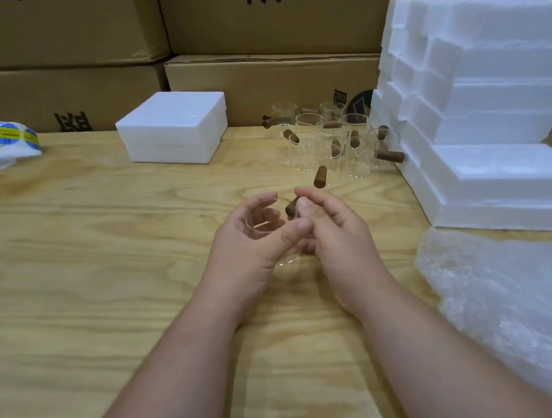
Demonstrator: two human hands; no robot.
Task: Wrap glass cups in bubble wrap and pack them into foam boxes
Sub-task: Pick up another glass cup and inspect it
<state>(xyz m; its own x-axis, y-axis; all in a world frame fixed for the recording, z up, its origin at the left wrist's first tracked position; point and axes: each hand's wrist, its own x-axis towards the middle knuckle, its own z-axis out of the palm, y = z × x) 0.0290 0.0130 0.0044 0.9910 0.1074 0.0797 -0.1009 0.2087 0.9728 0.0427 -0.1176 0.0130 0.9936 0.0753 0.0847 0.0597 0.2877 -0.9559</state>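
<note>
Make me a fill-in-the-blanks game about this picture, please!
1. Both hands hold one glass ____ above the wooden table.
2. The right hand pinches the cup's brown ____.
3. The bubble wrap lies on the ____ side of the table.
4. The closed foam box is colored ____.

Missing words: cup, handle, right, white.

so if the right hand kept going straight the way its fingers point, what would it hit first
Probably the brown handle of the nearest of the glass cups standing just beyond the fingertips of the right hand, which pinches the handle of the held cup. Depth is unclear, so it may pass above.
</note>
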